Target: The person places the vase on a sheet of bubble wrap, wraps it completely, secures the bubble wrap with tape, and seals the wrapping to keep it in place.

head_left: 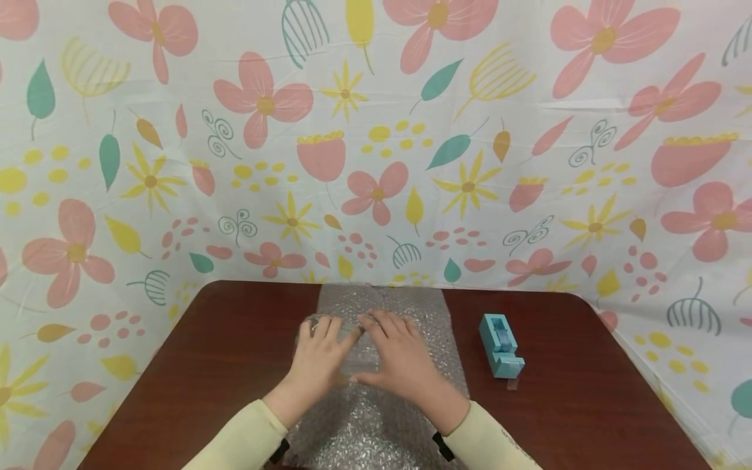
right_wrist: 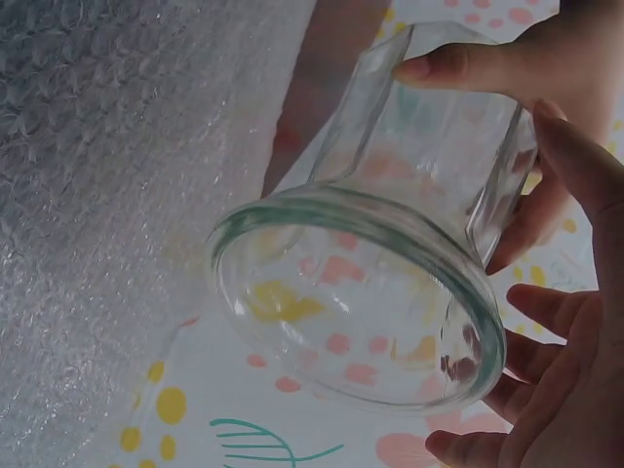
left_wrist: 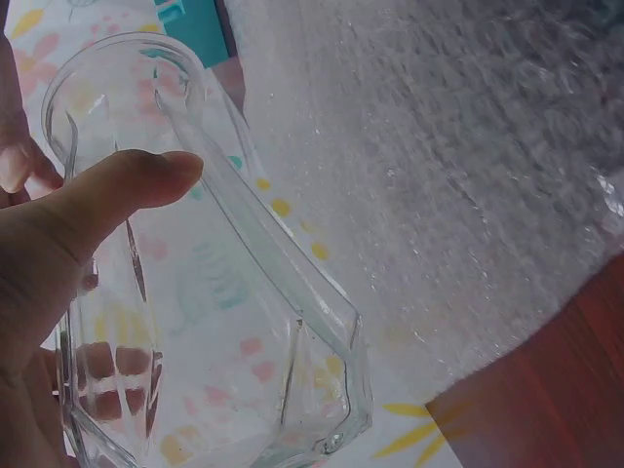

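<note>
A clear glass vase (head_left: 360, 358) with faceted sides and a round rim lies tilted between my hands, above a sheet of bubble wrap (head_left: 382, 418). My left hand (head_left: 320, 365) grips the vase's body; in the left wrist view the thumb (left_wrist: 136, 185) lies across the glass (left_wrist: 224, 283) and the other fingers show through from behind. Near the rim is my right hand (head_left: 405, 362), its fingers spread and loosely bent around the vase's side. The right wrist view shows that hand (right_wrist: 575, 361) beside the thick rim (right_wrist: 361, 219); whether a fingertip touches the glass, I cannot tell.
A light blue tape dispenser (head_left: 499, 346) stands on the dark wooden table (head_left: 205, 372) to the right of the bubble wrap, a short tape end hanging from its front. Behind the table's far edge hangs a flower-patterned cloth (head_left: 376, 130).
</note>
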The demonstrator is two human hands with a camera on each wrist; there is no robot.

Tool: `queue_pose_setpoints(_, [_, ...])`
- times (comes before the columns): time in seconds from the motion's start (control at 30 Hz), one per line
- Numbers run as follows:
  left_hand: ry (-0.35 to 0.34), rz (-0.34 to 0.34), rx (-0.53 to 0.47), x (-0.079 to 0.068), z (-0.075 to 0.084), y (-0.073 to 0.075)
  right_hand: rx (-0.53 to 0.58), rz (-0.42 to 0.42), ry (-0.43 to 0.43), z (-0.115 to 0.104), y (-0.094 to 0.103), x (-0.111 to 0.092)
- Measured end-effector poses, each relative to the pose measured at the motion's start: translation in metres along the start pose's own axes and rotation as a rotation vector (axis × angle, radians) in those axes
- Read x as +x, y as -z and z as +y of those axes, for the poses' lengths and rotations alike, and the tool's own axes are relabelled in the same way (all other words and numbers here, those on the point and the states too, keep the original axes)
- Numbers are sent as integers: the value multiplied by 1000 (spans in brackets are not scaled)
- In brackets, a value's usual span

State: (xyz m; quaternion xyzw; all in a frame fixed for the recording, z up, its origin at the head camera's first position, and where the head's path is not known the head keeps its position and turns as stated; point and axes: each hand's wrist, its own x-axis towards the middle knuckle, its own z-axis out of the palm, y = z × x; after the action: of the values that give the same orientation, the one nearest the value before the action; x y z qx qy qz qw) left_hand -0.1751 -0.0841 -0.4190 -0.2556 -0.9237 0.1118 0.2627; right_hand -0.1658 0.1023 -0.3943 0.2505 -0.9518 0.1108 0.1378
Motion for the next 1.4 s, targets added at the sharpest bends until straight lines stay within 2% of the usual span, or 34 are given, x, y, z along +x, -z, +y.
queue_pose_setpoints(0.1, [-4, -1, 3, 1, 1, 0, -1, 2, -3, -1, -1, 1])
queue_pose_setpoints(0.23, [-7, 38, 41, 3, 1, 0, -20, 4, -10, -2, -1, 2])
queue_pose_setpoints(0.47, [2, 56, 12, 3, 1, -1, -55, -82, -61, -6, -6, 4])
queue_pose_setpoints(0.57, [2, 70, 12, 4, 1, -2, -77, -85, -68, -6, -9, 3])
queue_pose_setpoints(0.7, [6, 87, 23, 4, 3, -4, -138, -34, -36, -4, -14, 0])
queue_pose_setpoints(0.93, [20, 53, -14, 8, 6, -6, -254, 55, 7, 7, -27, -3])
queue_pose_setpoints(1.03, [23, 56, -41, 8, 7, -5, -248, 58, 19, 10, -28, -4])
queue_pose_setpoints(1.23, [11, 7, -108, 7, 12, -6, -233, 62, 48, 17, -26, -12])
queue_pose_setpoints(1.4, [-15, 30, -112, 5, 16, -6, -194, 74, 64, 22, -24, -18])
